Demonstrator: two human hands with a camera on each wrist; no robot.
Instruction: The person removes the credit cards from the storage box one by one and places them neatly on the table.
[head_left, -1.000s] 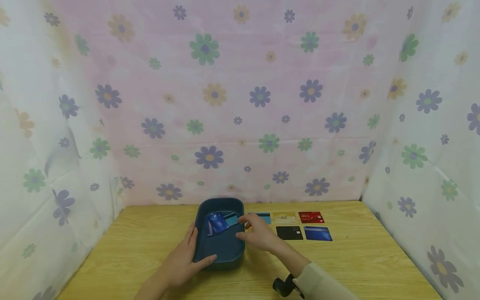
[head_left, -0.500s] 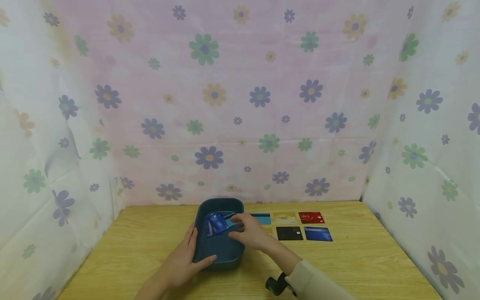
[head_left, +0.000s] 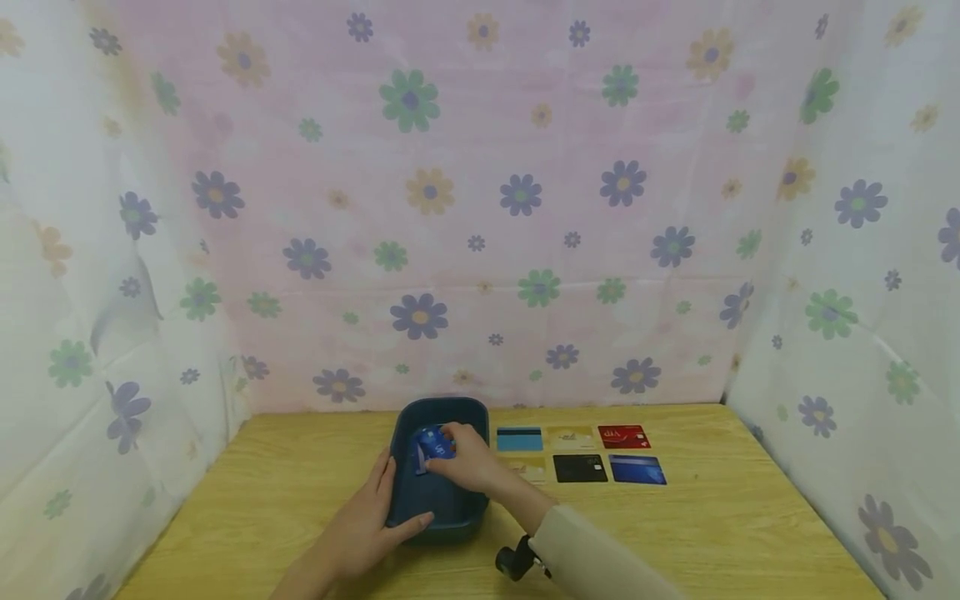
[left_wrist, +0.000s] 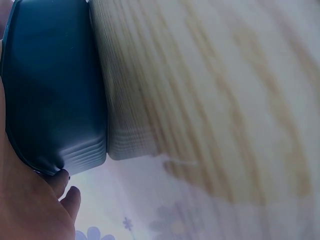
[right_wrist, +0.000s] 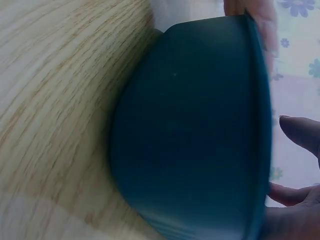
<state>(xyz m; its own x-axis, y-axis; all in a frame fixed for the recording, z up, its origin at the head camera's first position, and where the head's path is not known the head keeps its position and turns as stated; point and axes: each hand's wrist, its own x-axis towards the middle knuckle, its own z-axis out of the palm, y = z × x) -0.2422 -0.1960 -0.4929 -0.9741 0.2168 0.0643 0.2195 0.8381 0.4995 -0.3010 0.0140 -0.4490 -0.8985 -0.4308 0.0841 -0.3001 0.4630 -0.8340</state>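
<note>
A dark teal plastic box [head_left: 438, 504] stands on the table. My left hand [head_left: 356, 517] grips its left side, fingers along the outside wall and thumb over the near rim. Inside lies a blue VIP card [head_left: 438, 446], overlapping another blue card [head_left: 420, 460]. Over these cards is my right hand [head_left: 472, 462], thumb and fingers spread apart at the VIP card and hiding part of it. Whether the fingertips touch the card is hard to tell. In the right wrist view the right thumb [right_wrist: 300, 132] stands apart from the fingers [right_wrist: 290, 194] above the rim.
Right of the box lie cards in two rows: a light blue striped card [head_left: 519, 439], gold cards [head_left: 573, 438], a red VIP card [head_left: 624, 437], a black card [head_left: 580, 468] and a blue card [head_left: 637, 469]. Flowered cloth [head_left: 480, 208] surrounds the wooden table [head_left: 712, 533].
My right hand has moved left and farther into the box, covering the striped card there. The light blue card outside has come into full view. My left hand and the box stay put.
</note>
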